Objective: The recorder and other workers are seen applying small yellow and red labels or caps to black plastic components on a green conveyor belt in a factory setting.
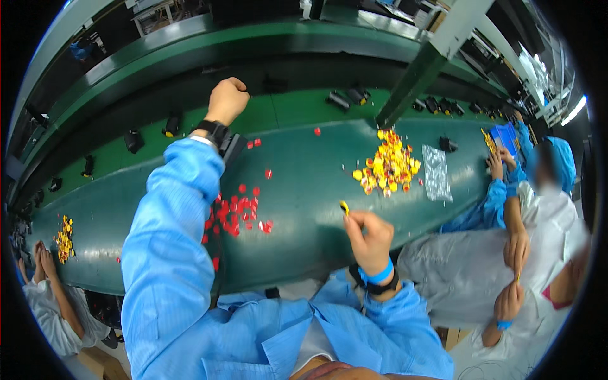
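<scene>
A single head-worn fisheye view looks steeply down from just above the person's chest onto the green desk (304, 190) close in front, with the scene's straight edges bending toward the dark round rim.

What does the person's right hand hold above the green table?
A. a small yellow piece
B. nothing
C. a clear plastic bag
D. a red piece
A: the right hand pinches a small yellow piece at its fingertips, apart from the yellow pile and red pieces.
</scene>
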The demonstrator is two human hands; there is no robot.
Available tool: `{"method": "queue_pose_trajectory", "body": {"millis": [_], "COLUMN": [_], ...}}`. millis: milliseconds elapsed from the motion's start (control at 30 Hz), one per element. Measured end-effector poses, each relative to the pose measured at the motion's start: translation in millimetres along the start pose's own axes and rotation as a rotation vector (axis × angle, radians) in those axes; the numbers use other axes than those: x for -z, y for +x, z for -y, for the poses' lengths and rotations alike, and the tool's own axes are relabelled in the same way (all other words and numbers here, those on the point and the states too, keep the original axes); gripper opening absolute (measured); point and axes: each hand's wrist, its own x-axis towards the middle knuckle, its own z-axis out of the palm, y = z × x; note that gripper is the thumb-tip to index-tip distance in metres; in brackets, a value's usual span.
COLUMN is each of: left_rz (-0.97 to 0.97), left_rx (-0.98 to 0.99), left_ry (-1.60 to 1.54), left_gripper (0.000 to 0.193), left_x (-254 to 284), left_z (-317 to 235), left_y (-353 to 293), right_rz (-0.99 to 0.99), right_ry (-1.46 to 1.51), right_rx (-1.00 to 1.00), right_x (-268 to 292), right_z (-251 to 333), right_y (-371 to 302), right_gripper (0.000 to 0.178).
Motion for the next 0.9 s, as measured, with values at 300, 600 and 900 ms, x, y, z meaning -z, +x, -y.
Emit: {"method": "queue_pose_trajectory", "body": {"millis": [300,600,900], "left_rz": [0.256,0.416,0.524], "left_rx": [-0.725,0.293,0.372], "left_ry": [0.742,-0.796,-1.422], "left_gripper": [0.019,0.011,0.025], "left_x": [-74.0,9.8,62.2], "left_z": [-16.8,-37.6,-49.2], "left_y": [83.3,-3.5,-186.9], "right_rz": [-0.057,0.064,0.176], "right_ry": [-0.002,0.311,0.574], "right_rx": [-0.187,-0.271,-0.222], "right_x": [33.5,21.5,-11.3], "right_z": [-47.6,-28.8,32.5], "right_y": [4.6,11.2,-14.7], "right_gripper": [0.005,0.006,0.005]}}
